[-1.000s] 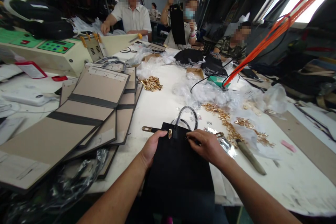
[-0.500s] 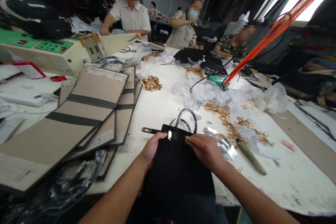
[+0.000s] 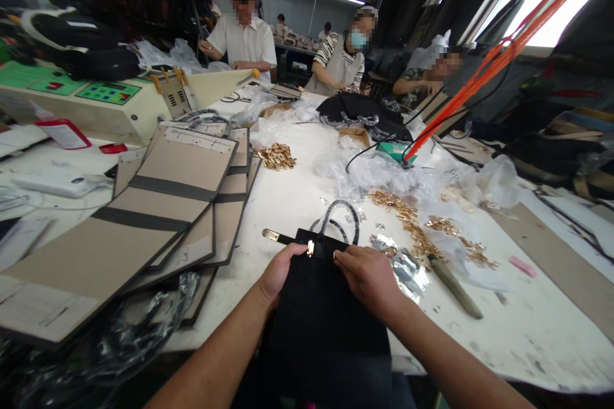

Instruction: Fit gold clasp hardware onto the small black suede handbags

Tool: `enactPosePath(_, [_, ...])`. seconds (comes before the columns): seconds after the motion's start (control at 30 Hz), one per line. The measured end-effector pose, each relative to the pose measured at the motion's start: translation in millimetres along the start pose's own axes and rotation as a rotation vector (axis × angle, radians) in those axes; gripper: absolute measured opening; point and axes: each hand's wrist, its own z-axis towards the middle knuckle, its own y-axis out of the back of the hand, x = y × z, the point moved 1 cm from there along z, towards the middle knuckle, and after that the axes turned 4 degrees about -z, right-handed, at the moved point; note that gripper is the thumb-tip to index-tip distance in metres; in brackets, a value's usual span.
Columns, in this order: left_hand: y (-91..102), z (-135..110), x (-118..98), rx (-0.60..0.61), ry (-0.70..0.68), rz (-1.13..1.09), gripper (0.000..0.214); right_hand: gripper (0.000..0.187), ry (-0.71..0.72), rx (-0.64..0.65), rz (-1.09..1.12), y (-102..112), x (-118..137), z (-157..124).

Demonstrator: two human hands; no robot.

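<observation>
**A:** What sits lowest in the frame, nearest the wearer?

**B:** A black handbag, lower centre, lying flat on the white table. The left hand grips its top left edge; the right hand pinches its top edge beside the gold clasp.

**A:** And beyond?

**B:** The bag's handles, then gold hardware to the right, tan panels left, seated people at the top.

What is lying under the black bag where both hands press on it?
The white table shows around the black bag. Whatever lies directly beneath is covered by the bag and the left hand and right hand.
</observation>
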Motion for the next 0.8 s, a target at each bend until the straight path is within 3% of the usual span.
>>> enactPosePath(0.13, [-2.9,-3,0,0.013,-0.007,0.017,0.037,0.021,-0.026,0.066,-0.046,2,4,7])
enactPosePath(0.23, [-11.7,-12,0,0.007,-0.024,0.041,0.034,0.014,-0.135,0.026,0.081,-1,5,11])
enactPosePath(0.33, [-24.8,-26,2,0.035,-0.057,0.039,0.035,0.009,-0.254,-0.111,0.242,4,10,5])
enactPosePath(0.43, [-43.0,-49,6,0.076,-0.098,0.005,0.039,0.039,-0.329,-0.307,0.295,21,25,-17])
enactPosePath(0.5, [-58.8,-67,11,0.087,-0.128,-0.006,0.042,0.057,-0.331,-0.437,0.267,36,43,-37])
enactPosePath(0.63, [-100.6,-107,31,0.115,-0.226,0.028,0.047,0.068,-0.218,-0.557,0.261,63,84,-68])
enactPosePath(0.73, [-138.6,-136,52,0.165,-0.463,0.119,0.051,0.074,-0.136,-0.627,0.365,91,105,-70])
enactPosePath(0.8, [-165.4,-157,68,0.291,-0.643,0.183,0.061,0.077,-0.127,-0.692,0.479,119,114,-65])
